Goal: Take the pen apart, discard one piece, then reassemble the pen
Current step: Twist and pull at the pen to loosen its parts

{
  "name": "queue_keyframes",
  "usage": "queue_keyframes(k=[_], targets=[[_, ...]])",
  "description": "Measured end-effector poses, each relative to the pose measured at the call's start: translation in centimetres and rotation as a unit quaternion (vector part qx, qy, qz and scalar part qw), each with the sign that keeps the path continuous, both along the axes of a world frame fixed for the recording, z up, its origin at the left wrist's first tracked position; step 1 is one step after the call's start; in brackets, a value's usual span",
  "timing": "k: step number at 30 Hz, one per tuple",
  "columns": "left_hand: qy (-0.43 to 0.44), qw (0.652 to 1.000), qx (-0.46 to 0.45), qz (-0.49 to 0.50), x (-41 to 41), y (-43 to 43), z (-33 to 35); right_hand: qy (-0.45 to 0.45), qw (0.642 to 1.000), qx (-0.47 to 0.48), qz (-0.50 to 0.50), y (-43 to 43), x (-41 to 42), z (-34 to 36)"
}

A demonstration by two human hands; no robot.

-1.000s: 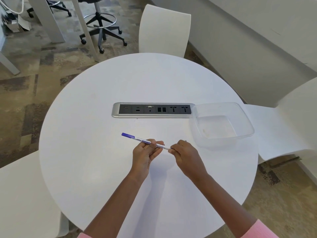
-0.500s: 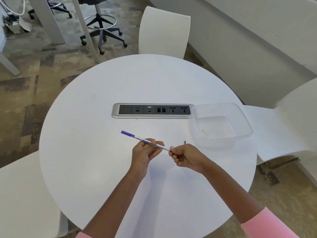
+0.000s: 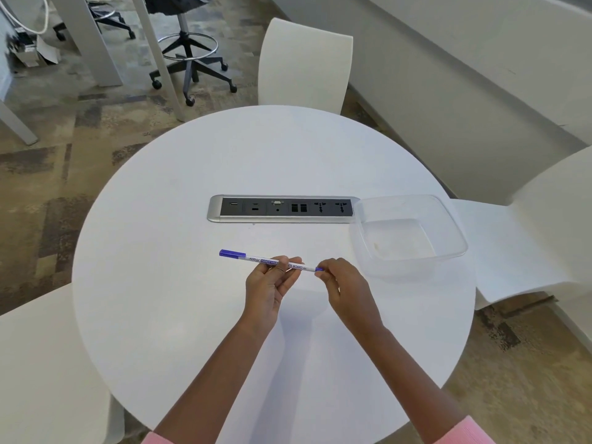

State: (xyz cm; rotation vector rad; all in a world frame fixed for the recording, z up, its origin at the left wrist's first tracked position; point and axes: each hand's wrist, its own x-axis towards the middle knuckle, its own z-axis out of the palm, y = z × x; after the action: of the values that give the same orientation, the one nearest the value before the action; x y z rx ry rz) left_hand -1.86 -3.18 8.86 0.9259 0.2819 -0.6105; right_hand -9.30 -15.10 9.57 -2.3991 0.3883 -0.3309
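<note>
The pen [image 3: 269,261] was held above the table [image 3: 160,251], near its front edge. Left hand [image 3: 270,288] pinched the barrel mid-length; right hand [image 3: 341,283] pinched the blue end. Long axis ran left-right, blue cap toward the left edge.

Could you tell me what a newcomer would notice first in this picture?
Probably the pen, held level above the round white table: the left hand grips its barrel, the right hand pinches its blue end. Next, the clear plastic container at right, beside the power strip.
</note>
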Motion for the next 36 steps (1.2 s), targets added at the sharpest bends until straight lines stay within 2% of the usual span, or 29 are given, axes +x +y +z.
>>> queue_keyframes(k=[4, 7, 12, 15, 18, 21, 22, 23, 25, 28, 30, 33, 36], targets=[[-0.005, 1.000, 0.002, -0.002, -0.1, 0.0, 0.2, -0.007, 1.000, -0.011, 0.020, -0.2, 0.2, 0.5], [-0.018, 1.000, 0.007, -0.008, -0.1, -0.1, 0.3, 0.006, 0.999, 0.015, 0.028, -0.5, 0.4, 0.7], [-0.041, 0.999, 0.011, -0.021, 0.1, -0.1, 0.2, 0.036, 0.995, 0.095, 0.023, -0.8, 0.6, 0.9], [-0.052, 0.998, 0.011, -0.024, 0.2, 0.0, 0.1, 0.070, 0.981, 0.184, 0.006, -0.8, 0.8, 1.3], [-0.055, 0.998, 0.018, -0.029, 0.4, 0.0, -0.2, 0.110, 0.946, 0.304, -0.022, -0.9, 1.1, 1.7], [-0.054, 0.997, 0.032, -0.035, 0.5, 0.1, -0.5, 0.197, 0.864, 0.460, -0.047, -1.3, 1.5, 2.0], [-0.053, 0.997, 0.035, -0.036, 0.5, 0.2, -0.6, 0.219, 0.846, 0.484, -0.047, -1.4, 1.5, 2.1], [-0.050, 0.998, 0.035, -0.035, 0.4, 0.2, -0.7, 0.226, 0.848, 0.478, -0.043, -1.5, 1.5, 2.1], [-0.043, 0.998, 0.031, -0.026, 0.4, 0.2, -0.7, 0.198, 0.890, 0.410, -0.030, -1.3, 1.4, 1.8], [-0.034, 0.999, 0.028, -0.017, 0.5, 0.1, -0.3, 0.125, 0.962, 0.242, -0.027, -0.6, 0.7, 1.2], [-0.029, 0.999, 0.026, -0.014, 0.6, 0.1, -0.1, 0.077, 0.990, 0.118, -0.012, -0.3, 0.2, 0.6], [-0.027, 0.999, 0.025, -0.018, 0.5, 0.1, 0.1, 0.033, 0.999, -0.011, 0.006, -0.1, -0.1, 0.4], [-0.028, 0.999, 0.019, -0.024, 0.4, 0.1, 0.1, 0.004, 0.996, -0.080, 0.033, -0.2, -0.2, 0.6]])
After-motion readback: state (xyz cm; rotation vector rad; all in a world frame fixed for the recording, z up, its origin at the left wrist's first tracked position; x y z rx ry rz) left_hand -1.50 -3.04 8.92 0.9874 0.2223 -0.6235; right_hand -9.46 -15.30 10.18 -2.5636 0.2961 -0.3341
